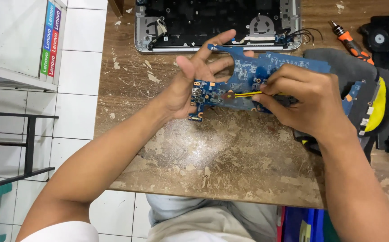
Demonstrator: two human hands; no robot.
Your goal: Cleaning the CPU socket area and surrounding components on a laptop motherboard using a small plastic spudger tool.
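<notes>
My left hand (193, 76) holds a blue laptop circuit board (253, 71) by its left end, fingers spread behind it, above a worn wooden table (212, 157). My right hand (304, 101) grips a thin yellow-shafted tool (248, 94) with a dark handle. The tool's tip rests against the board's face near its middle. The right part of the board is hidden behind my right hand.
An opened laptop base (217, 22) with a fan lies at the table's far edge. An orange-handled screwdriver (349, 42) and dark laptop parts (383, 89), one with a yellow piece, sit at the right. White tiled floor and a shelf lie to the left.
</notes>
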